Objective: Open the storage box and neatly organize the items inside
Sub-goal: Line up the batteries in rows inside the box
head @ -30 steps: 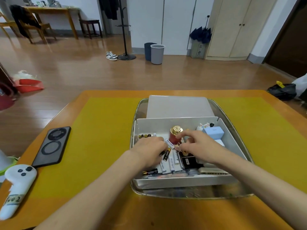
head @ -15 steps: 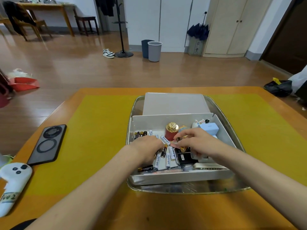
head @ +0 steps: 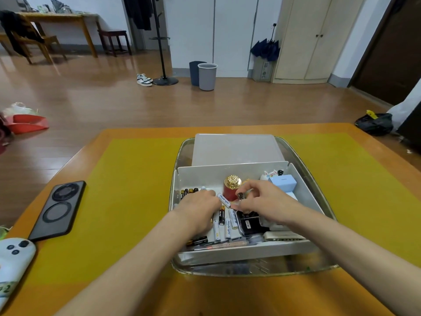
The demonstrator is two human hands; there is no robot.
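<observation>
The open white storage box (head: 303, 197) stands in a metal tray (head: 319, 197), and its lid (head: 237, 149) lies flat behind it. The box holds a row of dark batteries (head: 186, 192), loose white batteries (head: 227, 229), a red bottle with a gold cap (head: 232, 185), a pale blue box (head: 283, 181) and a black case (head: 249, 224). My left hand (head: 198, 208) lies palm down over the batteries, and a white battery (head: 224, 200) sticks out from its fingertips. My right hand (head: 264, 201) pinches a small dark cylinder (head: 240, 196) beside the red bottle.
The tray sits on a yellow mat (head: 127, 201) on an orange table. A black phone (head: 58, 210) and a white controller (head: 13, 254) lie at the table's left edge. A flat pale bar (head: 282, 236) and pens lie along the box's near wall.
Both hands stay in the middle of the box. My right hand's fingers have lifted slightly, and the small dark cylinder now shows between thumb and forefinger. The white battery has barely shifted.
</observation>
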